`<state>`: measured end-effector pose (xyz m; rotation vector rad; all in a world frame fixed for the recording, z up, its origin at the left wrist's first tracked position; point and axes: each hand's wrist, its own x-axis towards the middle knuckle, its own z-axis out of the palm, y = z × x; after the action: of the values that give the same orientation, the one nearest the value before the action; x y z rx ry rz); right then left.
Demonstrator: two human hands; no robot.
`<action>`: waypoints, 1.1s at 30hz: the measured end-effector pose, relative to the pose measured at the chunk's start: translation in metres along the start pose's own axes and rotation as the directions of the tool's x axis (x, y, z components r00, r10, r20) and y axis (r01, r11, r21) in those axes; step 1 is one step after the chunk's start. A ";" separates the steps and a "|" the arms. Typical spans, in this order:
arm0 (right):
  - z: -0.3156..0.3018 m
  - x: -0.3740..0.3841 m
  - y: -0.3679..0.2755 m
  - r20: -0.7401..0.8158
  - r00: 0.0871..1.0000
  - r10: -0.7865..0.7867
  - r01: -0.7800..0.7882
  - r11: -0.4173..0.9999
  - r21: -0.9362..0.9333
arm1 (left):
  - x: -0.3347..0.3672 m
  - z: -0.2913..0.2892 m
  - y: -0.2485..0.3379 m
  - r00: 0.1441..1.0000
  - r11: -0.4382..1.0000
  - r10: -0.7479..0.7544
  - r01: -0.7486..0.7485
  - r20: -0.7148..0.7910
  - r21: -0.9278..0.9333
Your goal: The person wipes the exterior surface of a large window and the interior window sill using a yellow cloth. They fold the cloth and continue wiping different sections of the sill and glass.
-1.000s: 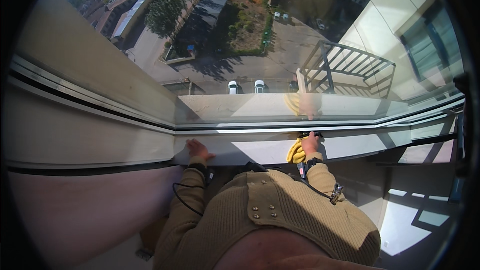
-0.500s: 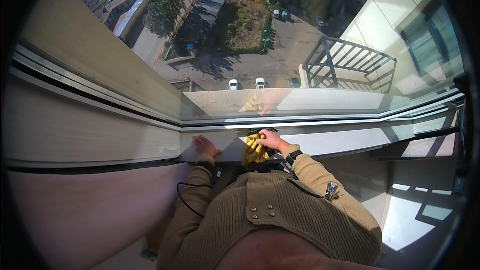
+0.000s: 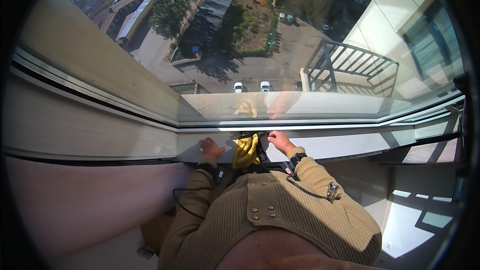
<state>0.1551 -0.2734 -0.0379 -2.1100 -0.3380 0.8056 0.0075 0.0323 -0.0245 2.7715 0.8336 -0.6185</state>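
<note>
A bundle of yellow work gloves [image 3: 245, 152] lies on the white window sill [image 3: 330, 145] between my hands. Dark material shows along its right side and behind it, too small to name. My left hand [image 3: 212, 148] rests on the sill to the left of the gloves, thumb and fingers apart, holding nothing. Just right of the gloves is my right hand [image 3: 281, 141], its fingers curled together beside the dark material. What those fingers pinch, if anything, is hidden.
Beyond the sill stands a window pane [image 3: 320, 107] in a white frame [image 3: 280, 127], reflecting the gloves and a hand. Outside, far below, are parked cars [image 3: 265, 86] and a yard. A grey metal railing [image 3: 350, 65] stands outside at right. Cables hang at both forearms.
My right hand has come off the yellow gloves and moved right. The gloves now sit slightly further left. The left hand has shifted a little right and its fingers have lifted and bent.
</note>
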 end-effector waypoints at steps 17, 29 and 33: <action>0.019 -0.002 -0.010 0.527 0.845 0.095 -0.257 0.935 0.244 | -0.030 -0.003 0.101 0.784 0.478 0.390 0.276 0.483 -0.834; -0.020 -0.034 -0.031 0.489 0.866 0.101 -0.331 0.849 0.411 | -0.060 -0.014 0.109 0.766 -0.189 0.534 0.522 0.359 -0.832; -0.026 -0.033 -0.026 0.376 0.925 -0.052 -0.098 0.924 0.369 | -0.051 0.006 0.090 0.844 -0.196 0.430 0.434 0.321 -0.879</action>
<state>0.1484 -0.2898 0.0084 -1.5892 -0.3278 1.1967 0.0175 -0.0689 -0.0026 0.8458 0.6254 -0.3416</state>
